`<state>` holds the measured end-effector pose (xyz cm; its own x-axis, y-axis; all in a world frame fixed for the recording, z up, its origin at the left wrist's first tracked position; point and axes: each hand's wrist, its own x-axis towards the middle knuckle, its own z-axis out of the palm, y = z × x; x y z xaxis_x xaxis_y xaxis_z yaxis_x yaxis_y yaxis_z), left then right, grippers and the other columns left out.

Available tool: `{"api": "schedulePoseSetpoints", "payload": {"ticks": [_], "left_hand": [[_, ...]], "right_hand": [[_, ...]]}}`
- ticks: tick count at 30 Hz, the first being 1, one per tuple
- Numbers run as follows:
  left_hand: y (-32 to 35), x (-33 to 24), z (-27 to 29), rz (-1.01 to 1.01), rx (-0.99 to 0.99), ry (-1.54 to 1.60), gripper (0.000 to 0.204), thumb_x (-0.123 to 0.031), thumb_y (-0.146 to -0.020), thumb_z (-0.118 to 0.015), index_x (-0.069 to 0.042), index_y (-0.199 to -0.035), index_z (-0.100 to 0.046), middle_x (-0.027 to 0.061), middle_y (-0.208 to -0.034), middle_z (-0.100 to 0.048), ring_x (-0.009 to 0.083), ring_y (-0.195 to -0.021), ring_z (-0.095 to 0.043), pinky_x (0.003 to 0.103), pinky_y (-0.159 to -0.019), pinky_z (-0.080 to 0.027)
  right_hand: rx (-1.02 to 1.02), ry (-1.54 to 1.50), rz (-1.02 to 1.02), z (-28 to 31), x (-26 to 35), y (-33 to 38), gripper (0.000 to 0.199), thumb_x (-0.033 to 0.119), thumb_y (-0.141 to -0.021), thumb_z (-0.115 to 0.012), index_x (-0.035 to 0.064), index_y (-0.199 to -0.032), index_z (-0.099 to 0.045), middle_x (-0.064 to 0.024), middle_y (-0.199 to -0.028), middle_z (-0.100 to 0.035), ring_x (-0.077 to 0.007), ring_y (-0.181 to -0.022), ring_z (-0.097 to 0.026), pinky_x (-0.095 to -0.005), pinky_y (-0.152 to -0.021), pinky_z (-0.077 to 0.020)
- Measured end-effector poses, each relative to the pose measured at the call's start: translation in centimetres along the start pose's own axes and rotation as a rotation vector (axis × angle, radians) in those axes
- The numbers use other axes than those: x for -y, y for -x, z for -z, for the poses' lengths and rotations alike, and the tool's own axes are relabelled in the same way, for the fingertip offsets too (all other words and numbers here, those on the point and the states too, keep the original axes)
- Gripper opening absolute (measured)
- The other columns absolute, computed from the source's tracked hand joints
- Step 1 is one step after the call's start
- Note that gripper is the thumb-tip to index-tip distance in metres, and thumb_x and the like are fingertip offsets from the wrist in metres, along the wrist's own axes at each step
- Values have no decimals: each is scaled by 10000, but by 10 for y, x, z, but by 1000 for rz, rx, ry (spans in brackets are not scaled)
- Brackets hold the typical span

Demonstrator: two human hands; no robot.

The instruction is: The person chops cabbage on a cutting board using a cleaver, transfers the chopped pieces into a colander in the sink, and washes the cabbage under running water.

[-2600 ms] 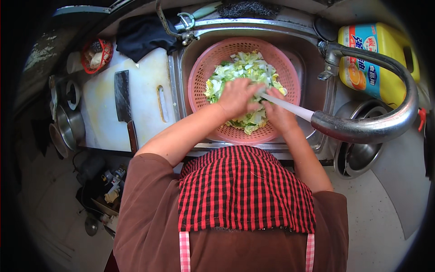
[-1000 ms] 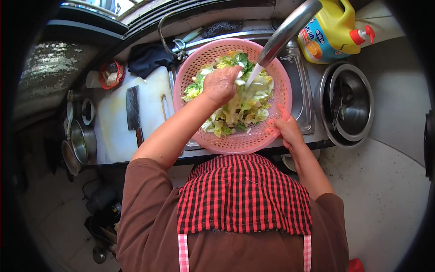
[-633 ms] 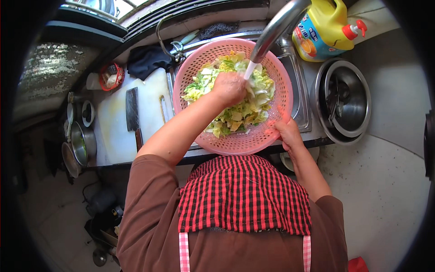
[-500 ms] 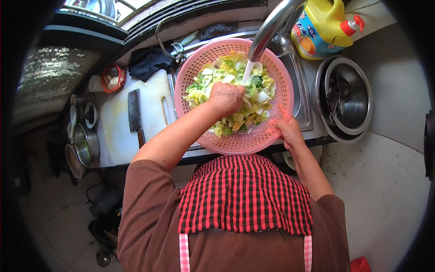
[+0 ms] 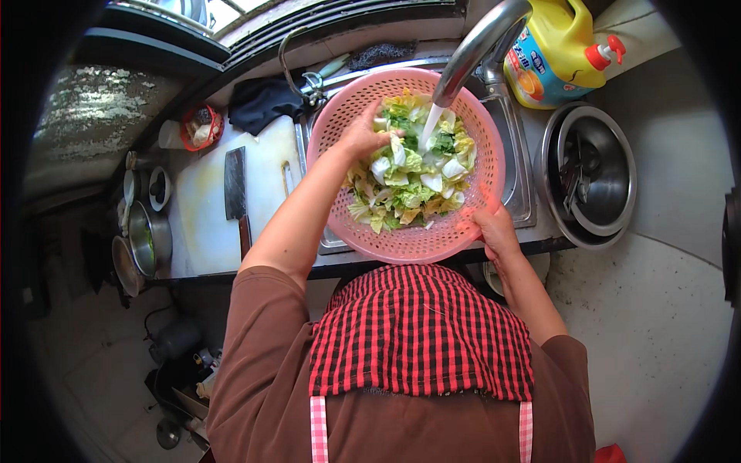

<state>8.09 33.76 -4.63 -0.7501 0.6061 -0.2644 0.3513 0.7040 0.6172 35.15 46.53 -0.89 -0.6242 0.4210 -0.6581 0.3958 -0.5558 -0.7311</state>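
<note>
Round pink plastic colander (image 5: pixel 401 239) sits over steel sink (image 5: pixel 519 177), filled with chopped pale green and white cabbage leaves (image 5: pixel 409 181). Left hand (image 5: pixel 363 135) inside colander, resting on leaves. Right hand (image 5: pixel 490 224) grips colander's near right rim. Curved steel tap (image 5: pixel 478 46) runs water stream (image 5: pixel 429 127) onto leaves. White cutting board (image 5: pixel 208 201) left of sink, dark-bladed cleaver (image 5: pixel 235 189) lying on it. Yellow plastic detergent jug (image 5: pixel 559 50) behind tap. Round steel pot (image 5: pixel 594 177) right of sink.
</note>
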Motion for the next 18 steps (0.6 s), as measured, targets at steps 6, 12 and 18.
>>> {"api": "schedulePoseSetpoints", "payload": {"ticks": [6, 12, 18], "left_hand": [[37, -52, -7, 228, 507, 22, 419, -173, -819, -578, -208, -1233, -526, 103, -963, -612, 105, -668, -553, 205, -465, -447], [78, -45, -6, -347, 347, -484, 349, -328, -807, -570, -152, -1108, -593, 100, -884, -581, 242, -788, -569, 363, -661, -475], [67, -39, 11, -355, 289, -261, 426, -344, -761, -631, -133, -1126, -572, 140, -1126, -508, 310, -1037, -498, 411, -873, -423]], "right_hand": [[-66, -28, 57, 0, -1, -1, 393, -7, -710, -450, -39, -1092, -534, -123, -871, -602, -147, -650, -549, -213, -534, -460], [-52, 18, 74, -1, -1, -4, 400, 6, -713, -455, -30, -1104, -535, -120, -896, -606, -151, -688, -552, -209, -572, -463], [-50, 19, 78, -2, 0, -3, 403, 8, -714, -462, -27, -1109, -534, -119, -917, -610, -155, -706, -557, -207, -599, -467]]}}
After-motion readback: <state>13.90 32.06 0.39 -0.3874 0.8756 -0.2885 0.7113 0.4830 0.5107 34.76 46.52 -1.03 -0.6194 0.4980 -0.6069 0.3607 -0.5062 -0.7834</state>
